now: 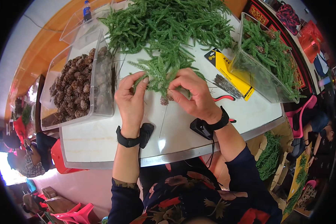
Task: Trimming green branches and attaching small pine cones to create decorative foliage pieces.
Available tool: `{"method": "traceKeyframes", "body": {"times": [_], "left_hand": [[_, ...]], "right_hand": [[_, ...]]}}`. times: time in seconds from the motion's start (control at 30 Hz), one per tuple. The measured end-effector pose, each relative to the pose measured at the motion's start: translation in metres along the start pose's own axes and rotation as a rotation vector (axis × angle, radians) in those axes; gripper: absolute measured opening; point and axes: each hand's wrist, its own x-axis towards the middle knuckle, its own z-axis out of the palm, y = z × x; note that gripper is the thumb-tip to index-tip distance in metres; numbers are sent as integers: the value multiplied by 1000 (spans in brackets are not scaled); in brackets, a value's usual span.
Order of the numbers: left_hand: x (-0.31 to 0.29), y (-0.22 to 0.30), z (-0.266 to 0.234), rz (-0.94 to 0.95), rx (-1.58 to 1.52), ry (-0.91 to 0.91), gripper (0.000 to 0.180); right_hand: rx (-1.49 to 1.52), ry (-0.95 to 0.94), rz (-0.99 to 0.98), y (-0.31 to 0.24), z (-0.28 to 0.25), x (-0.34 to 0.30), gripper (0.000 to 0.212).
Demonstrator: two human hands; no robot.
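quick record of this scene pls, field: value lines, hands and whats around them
setting: white table, seen from above
left hand: pinches the green sprig from its left side
right hand: grips the sprig's base, by a small pine cone
wire: thin, hangs from the cone toward the table edge
left of hands: clear bin of pine cones
right of hands: clear bin of finished sprigs
behind hands: loose green sprig pile
wrists: black bands on both

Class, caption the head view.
Both hands, left hand and right hand, hold a green sprig with a pine cone.
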Motion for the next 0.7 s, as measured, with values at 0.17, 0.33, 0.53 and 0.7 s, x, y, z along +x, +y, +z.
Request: {"method": "traceKeyframes", "body": {"times": [0.17,0.33,0.53,0.7], "left_hand": [[2,7,-3,422,278,151,27],[-1,21,-1,583,487,220,26],[-1,13,-2,464,416,212,23],[1,9,-3,-119,-93,95,11]], "right_hand": [[-36,111,-113,-11,-9,3,12],[-80,-30,-226,-16,0,1,11],[-125,-179,-196,-12,8,-5,12],[-159,-70,-158,-7,6,-2,12]]}}
